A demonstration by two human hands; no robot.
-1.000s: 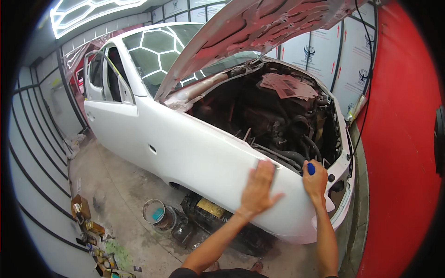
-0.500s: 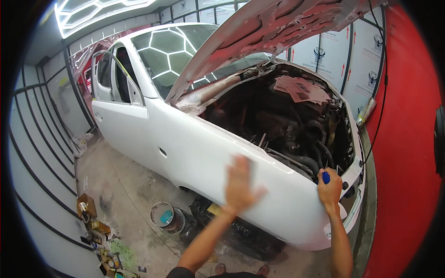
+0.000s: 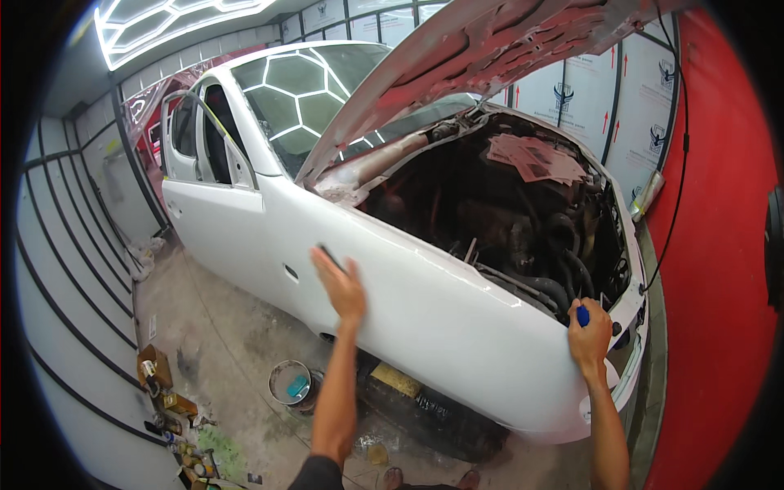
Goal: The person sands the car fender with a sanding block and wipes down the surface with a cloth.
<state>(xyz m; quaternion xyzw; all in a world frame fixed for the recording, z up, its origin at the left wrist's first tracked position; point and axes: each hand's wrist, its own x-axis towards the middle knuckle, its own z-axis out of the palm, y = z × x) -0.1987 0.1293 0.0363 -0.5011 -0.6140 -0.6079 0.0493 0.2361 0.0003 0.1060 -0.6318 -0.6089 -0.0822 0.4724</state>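
My left hand [image 3: 339, 287] lies on the white fender [image 3: 425, 310] of the car, just right of its small oval hole [image 3: 290, 271]. Its fingers are stretched out together, the thumb apart. A dark strip shows beside the fingertips; whether it is a shadow or a thing cannot be told. At the fender's front corner, next to the engine bay [image 3: 490, 212], my right hand [image 3: 590, 339] closes round a small blue object [image 3: 582, 316]. Most of that object is hidden by the fingers, so its kind is unclear.
The raised hood [image 3: 441, 73] leans over the engine bay, where several reddish sheets [image 3: 535, 157] lie. Below the fender stand a round bucket [image 3: 291, 382] with a turquoise thing inside and a dark tyre-like shape [image 3: 433, 416]. Boxes and cans [image 3: 175, 400] line the left wall.
My left hand has swept left and rearward along the fender, toward the oval hole. My right hand stays at the front corner with the blue object.
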